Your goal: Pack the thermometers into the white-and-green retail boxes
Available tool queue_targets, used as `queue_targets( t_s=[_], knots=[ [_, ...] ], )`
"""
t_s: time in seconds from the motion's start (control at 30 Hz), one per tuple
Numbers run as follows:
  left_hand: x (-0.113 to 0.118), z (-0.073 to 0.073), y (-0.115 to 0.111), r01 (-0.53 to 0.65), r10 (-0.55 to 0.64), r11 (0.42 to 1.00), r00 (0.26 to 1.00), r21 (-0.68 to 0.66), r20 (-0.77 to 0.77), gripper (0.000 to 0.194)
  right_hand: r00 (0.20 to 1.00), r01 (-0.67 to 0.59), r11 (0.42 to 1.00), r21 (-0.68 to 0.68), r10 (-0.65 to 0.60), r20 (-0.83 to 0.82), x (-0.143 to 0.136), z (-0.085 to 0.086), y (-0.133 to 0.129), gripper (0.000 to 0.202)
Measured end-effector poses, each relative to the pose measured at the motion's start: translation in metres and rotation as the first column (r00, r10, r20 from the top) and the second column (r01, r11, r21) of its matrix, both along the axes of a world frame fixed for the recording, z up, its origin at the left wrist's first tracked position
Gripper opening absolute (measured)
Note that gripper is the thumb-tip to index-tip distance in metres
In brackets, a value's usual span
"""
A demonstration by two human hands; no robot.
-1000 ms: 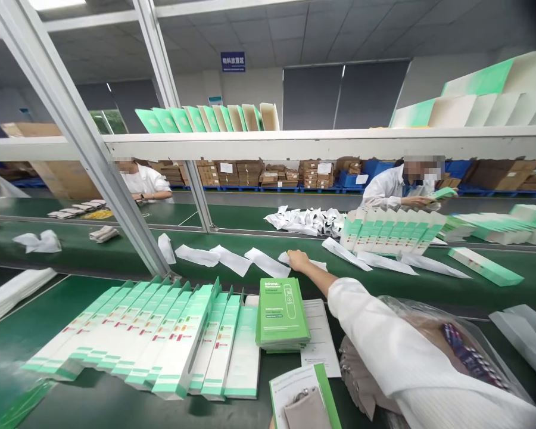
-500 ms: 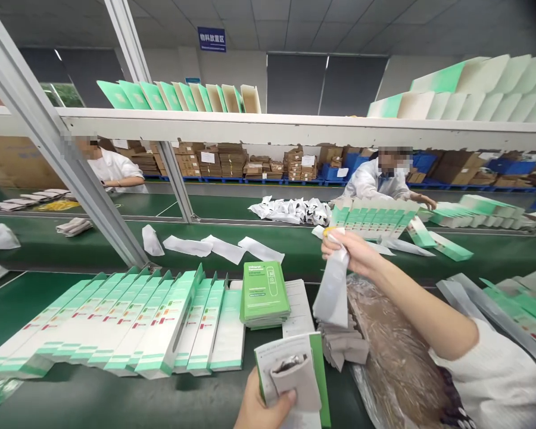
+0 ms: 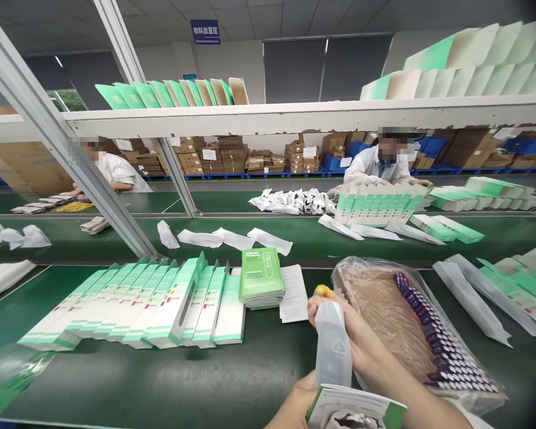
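Note:
My right hand, a yellow cover on one fingertip, grips the top of a translucent white plastic sleeve that hangs down. Low in the view, my left hand is wrapped round a bundle: a printed leaflet, a green booklet and a grey cloth pouch. The sleeve's lower end meets the bundle near my left hand; whether it goes behind is hidden. Beyond my hands stand a stack of green booklets and white leaflets.
Green-and-white boxes lean in a row at left. A plastic-wrapped tray of batteries lies at right, with white sleeves beyond. A metal post and shelf cross ahead. Two people work across the belt.
My right hand has come down and nearer with the white sleeve. My left hand and its bundle have moved lower and to the right. The view has shifted, uncovering the battery tray.

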State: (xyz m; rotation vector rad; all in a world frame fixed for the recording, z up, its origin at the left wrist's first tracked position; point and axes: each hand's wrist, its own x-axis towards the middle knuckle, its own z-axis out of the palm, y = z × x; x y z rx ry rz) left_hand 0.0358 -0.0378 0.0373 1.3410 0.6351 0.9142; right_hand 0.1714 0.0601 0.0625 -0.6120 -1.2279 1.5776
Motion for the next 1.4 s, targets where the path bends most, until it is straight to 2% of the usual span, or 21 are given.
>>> queue_targets(
  t_s=[0.07, 0.13, 0.23, 0.3, 0.33, 0.43, 0.5, 0.53, 0.57, 0.6, 0.67, 0.7, 0.73, 0.83, 0.9, 0.97, 1.03, 1.13, 1.2, 1.3, 1.4],
  knots=[
    [-0.003, 0.000, 0.000, 0.009, -0.009, 0.999, 1.000, -0.031, -0.017, 0.039, 0.996, 0.078, 0.991, -0.112, -0.083, -0.037, 0.003, -0.010, -0.016, 0.017],
    [-0.006, 0.002, -0.003, 0.016, -0.020, 0.997, 0.999, -0.072, -0.041, 0.036, 0.980, 0.167, 0.965, -0.201, -0.185, -0.076, 0.006, -0.015, -0.030, 0.020],
    [-0.009, 0.001, -0.013, -0.036, 0.025, 0.991, 0.996, -0.130, -0.086, 0.038, 0.982, 0.178, 0.978, -0.108, -0.183, -0.043, 0.014, -0.018, -0.039, 0.042],
    [-0.009, -0.006, -0.019, -0.112, 0.094, 0.977, 0.990, -0.180, -0.104, 0.047, 0.988, 0.144, 0.989, -0.023, -0.142, 0.057, 0.023, -0.017, -0.033, 0.051],
    [-0.010, -0.013, -0.022, -0.147, 0.128, 0.964, 0.987, -0.219, -0.098, 0.051, 0.982, 0.157, 0.987, -0.022, -0.154, 0.106, 0.030, -0.015, -0.028, 0.051],
    [-0.017, -0.041, -0.025, -0.270, 0.278, 0.880, 0.960, -0.391, -0.035, 0.052, 0.930, 0.362, 0.926, -0.107, -0.351, 0.109, 0.059, -0.008, -0.008, 0.042],
    [-0.023, -0.056, -0.021, -0.381, 0.441, 0.783, 0.897, -0.491, 0.008, 0.055, 0.854, 0.520, 0.841, -0.146, -0.517, 0.063, 0.077, 0.000, -0.003, 0.040],
    [-0.024, -0.060, -0.018, -0.438, 0.517, 0.737, 0.856, -0.515, 0.012, 0.055, 0.830, 0.557, 0.817, -0.147, -0.555, 0.061, 0.081, 0.003, -0.005, 0.040],
    [-0.025, -0.062, -0.014, -0.483, 0.568, 0.706, 0.823, -0.518, 0.007, 0.054, 0.835, 0.550, 0.824, -0.132, -0.544, 0.082, 0.081, 0.004, -0.010, 0.043],
    [-0.024, -0.062, -0.010, -0.515, 0.596, 0.694, 0.803, -0.504, 0.001, 0.052, 0.864, 0.501, 0.859, -0.105, -0.489, 0.121, 0.076, 0.004, -0.018, 0.046],
    [-0.020, -0.055, -0.003, -0.521, 0.582, 0.724, 0.813, -0.452, -0.004, 0.047, 0.925, 0.328, 0.944, -0.023, -0.316, 0.212, 0.056, -0.002, -0.037, 0.051],
    [-0.018, -0.052, 0.000, -0.498, 0.551, 0.759, 0.835, -0.419, 0.007, 0.046, 0.933, 0.258, 0.965, 0.039, -0.260, 0.251, 0.044, -0.008, -0.045, 0.050],
    [-0.015, -0.048, 0.002, -0.468, 0.515, 0.796, 0.857, -0.382, 0.024, 0.046, 0.922, 0.234, 0.966, 0.106, -0.255, 0.292, 0.031, -0.015, -0.051, 0.047],
    [-0.012, -0.045, 0.002, -0.398, 0.430, 0.873, 0.901, -0.280, 0.059, 0.050, 0.811, 0.293, 0.900, 0.324, -0.413, 0.415, 0.004, -0.040, -0.054, 0.039],
    [-0.013, -0.050, 0.000, -0.423, 0.445, 0.870, 0.895, -0.253, 0.034, 0.050, 0.736, 0.304, 0.840, 0.449, -0.506, 0.449, -0.001, -0.053, -0.048, 0.036],
    [-0.014, -0.056, -0.002, -0.486, 0.502, 0.831, 0.865, -0.271, -0.014, 0.050, 0.716, 0.278, 0.805, 0.525, -0.538, 0.446, -0.001, -0.061, -0.043, 0.035],
    [-0.013, -0.061, -0.003, -0.535, 0.557, 0.774, 0.830, -0.337, -0.037, 0.053, 0.717, 0.259, 0.807, 0.531, -0.529, 0.454, 0.000, -0.067, -0.043, 0.037],
    [-0.008, -0.060, -0.002, -0.547, 0.615, 0.701, 0.789, -0.457, -0.001, 0.057, 0.706, 0.275, 0.828, 0.489, -0.519, 0.482, -0.002, -0.072, -0.049, 0.040],
    [-0.005, -0.057, -0.001, -0.531, 0.635, 0.679, 0.772, -0.507, 0.042, 0.056, 0.700, 0.291, 0.834, 0.469, -0.520, 0.489, -0.004, -0.074, -0.054, 0.041],
    [-0.002, -0.051, -0.003, -0.513, 0.633, 0.693, 0.769, -0.506, 0.089, 0.056, 0.749, 0.313, 0.869, 0.384, -0.475, 0.462, -0.006, -0.074, -0.060, 0.047],
    [0.001, -0.051, -0.007, -0.502, 0.600, 0.760, 0.786, -0.412, 0.149, 0.061, 0.855, 0.334, 0.920, 0.206, -0.387, 0.345, -0.007, -0.070, -0.063, 0.067]
  ],
)
